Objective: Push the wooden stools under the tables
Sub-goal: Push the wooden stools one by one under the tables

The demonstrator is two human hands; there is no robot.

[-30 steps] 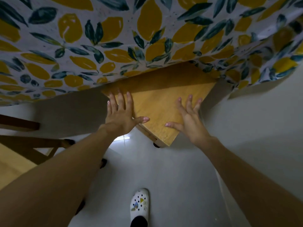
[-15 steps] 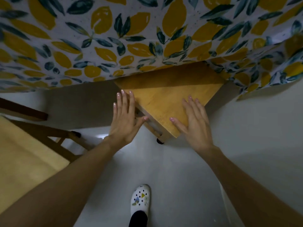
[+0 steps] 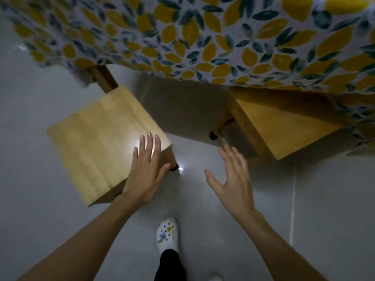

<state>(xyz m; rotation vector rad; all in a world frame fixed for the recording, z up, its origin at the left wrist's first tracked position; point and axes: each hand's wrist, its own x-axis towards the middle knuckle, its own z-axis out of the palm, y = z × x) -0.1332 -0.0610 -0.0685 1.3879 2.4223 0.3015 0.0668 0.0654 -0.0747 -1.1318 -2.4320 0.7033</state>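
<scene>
**Reaching for the stool that sits out from under the table**

Looking down from head height, two bare arms stretch forward over a pale grey floor [image 3: 304,199]. A table draped in a cloth printed with yellow lemons and dark leaves [image 3: 203,37] fills the top of the frame.

The left stool [image 3: 97,142], a light wooden seat, stands at centre left, almost wholly clear of the cloth's edge, with a table leg [image 3: 104,78] just beyond its far corner. The left hand [image 3: 145,171] rests flat on this seat's near right corner, fingers spread and pointing up-frame toward the table, gripping nothing.

The right hand [image 3: 233,177] hovers open at centre right, fingers splayed, touching nothing. It is near the right stool [image 3: 284,126], which is partly tucked beneath the cloth.

The left stool lies directly ahead of the left hand, the nearer hand, and the gap under the table lies up-frame, so the next push probably runs that way.

A white patterned shoe [image 3: 168,234] shows at bottom centre.
</scene>
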